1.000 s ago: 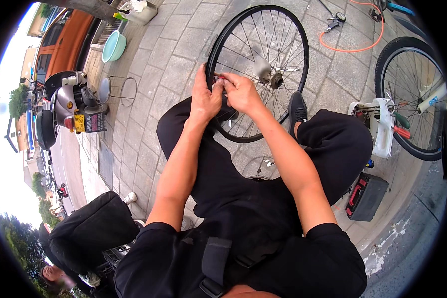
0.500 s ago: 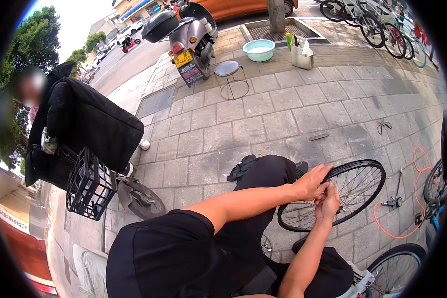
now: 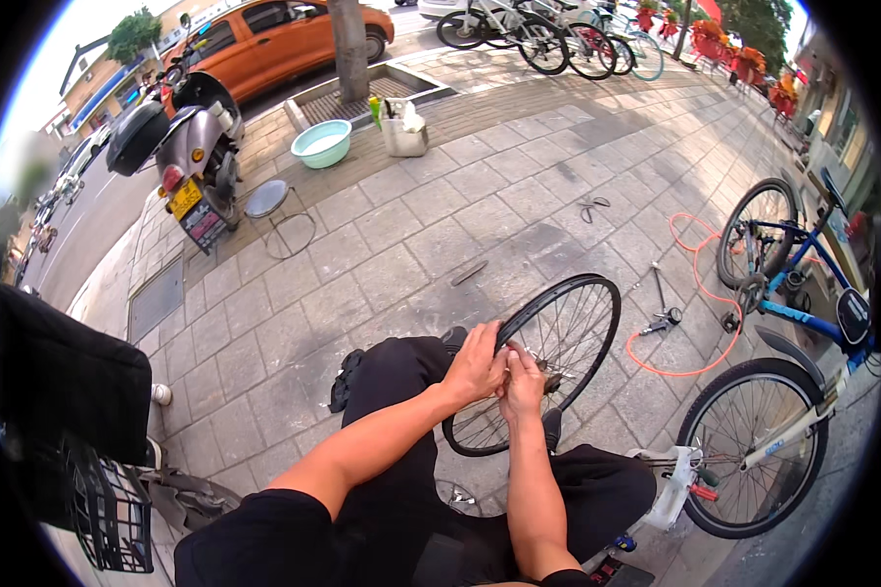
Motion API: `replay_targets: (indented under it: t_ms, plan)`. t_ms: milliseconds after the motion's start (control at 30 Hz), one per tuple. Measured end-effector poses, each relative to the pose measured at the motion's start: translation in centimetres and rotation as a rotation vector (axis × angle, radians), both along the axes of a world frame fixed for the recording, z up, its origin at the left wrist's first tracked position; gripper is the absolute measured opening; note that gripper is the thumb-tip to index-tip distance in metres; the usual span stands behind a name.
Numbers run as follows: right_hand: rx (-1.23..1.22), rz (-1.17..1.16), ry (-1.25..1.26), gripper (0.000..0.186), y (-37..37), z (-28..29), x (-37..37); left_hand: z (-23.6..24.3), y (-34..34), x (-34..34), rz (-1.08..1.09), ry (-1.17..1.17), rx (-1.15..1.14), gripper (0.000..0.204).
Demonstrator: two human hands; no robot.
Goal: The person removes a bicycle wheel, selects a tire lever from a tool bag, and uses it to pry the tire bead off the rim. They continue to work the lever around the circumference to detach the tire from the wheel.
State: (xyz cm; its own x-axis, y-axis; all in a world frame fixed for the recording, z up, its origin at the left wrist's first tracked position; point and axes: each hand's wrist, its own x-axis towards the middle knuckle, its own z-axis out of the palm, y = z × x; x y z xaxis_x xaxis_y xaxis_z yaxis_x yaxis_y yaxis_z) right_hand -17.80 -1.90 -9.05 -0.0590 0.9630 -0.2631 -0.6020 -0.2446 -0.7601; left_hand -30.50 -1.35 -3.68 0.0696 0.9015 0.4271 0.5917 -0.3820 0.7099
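A bicycle wheel (image 3: 614, 333) with a black rim and thin spokes stands tilted between my knees. My left hand (image 3: 474, 366) is closed over the rim on its near left side, fingers lying along the black edge. Just inside the rim, my right hand (image 3: 525, 384) is closed in a pinch, its fingertips close against the left fingers. What the right fingers hold is hidden. The hub lies to the right of my right hand.
Right of the wheel lie a pump-like tool with a gauge (image 3: 672, 316) and an orange hose (image 3: 697, 284). A blue bicycle (image 3: 803, 318) stands at the right. Farther off are a flat bar (image 3: 470, 273), scissors-like tool (image 3: 593, 208), stool (image 3: 267, 200), basin (image 3: 321, 147) and scooter (image 3: 188, 157).
The view has swung to the right, bringing the whole blue bicycle in and sliding the scooter and stool left. Both hands remain together at the wheel's rim.
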Motion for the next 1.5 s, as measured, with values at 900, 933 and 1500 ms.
replay_targets:
  t_ms: [900, 933, 1500]
  plan:
    - [-0.477, 0.134, 0.093, 0.013, 2.4, 3.2, 3.0, 0.5, -0.8, 0.6, -0.244, 0.036, 0.172, 0.053]
    - [-0.506, 0.156, 0.058, 0.012, 2.7, 3.0, 3.4, 0.4, -0.7, 0.8, -0.214, 0.091, 0.151, 0.054]
    - [-0.47, 0.233, 0.01, 0.023, 2.8, 2.8, 3.7, 1.3, -0.5, 1.5, -0.074, 0.244, 0.222, 0.048]
